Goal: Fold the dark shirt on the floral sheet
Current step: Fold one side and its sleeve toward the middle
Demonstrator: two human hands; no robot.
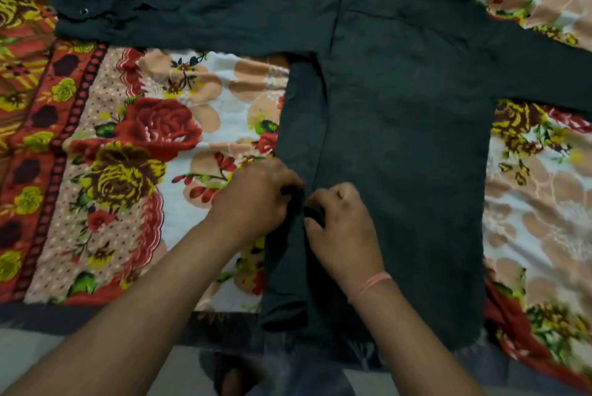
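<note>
While the shirt (400,139) lies flat on the sheet (144,126) with both sleeves spread, you work at the front placket low on its left side, probably closing a button before folding. Your left hand (256,194) & right hand (342,226) meet there, wrists bent down, fingers curled shut, each pinching an edge of cloth.

A floral sheet (153,126) is covering the bed, its red border running well left of the left grip (256,194). A dark long-sleeved shirt (407,139) is lying flat directly on it, sleeves spreading out beyond both grips, hem nearest the person.
</note>
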